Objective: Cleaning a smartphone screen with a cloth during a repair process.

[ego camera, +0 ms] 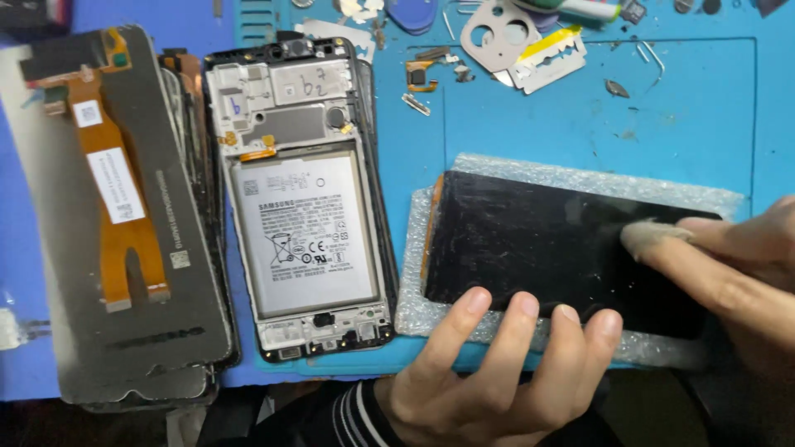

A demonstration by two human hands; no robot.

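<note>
A black phone screen panel (530, 236) lies on a sheet of bubble wrap (580, 178) at the right of the blue mat. My left hand (489, 364) comes up from the near edge, with its fingertips pressed on the panel's near side. My right hand (737, 265) reaches in from the right and pinches a small beige wad of cloth (650, 236) against the panel's surface. The panel looks dusty and smeared.
An opened phone body (302, 199) with its white battery exposed lies left of the panel. Further left is a stack of screen panels (116, 215), face down, with an orange flex cable on top. Razor blades (551, 58), a metal camera bracket (497, 33) and small parts lie at the back.
</note>
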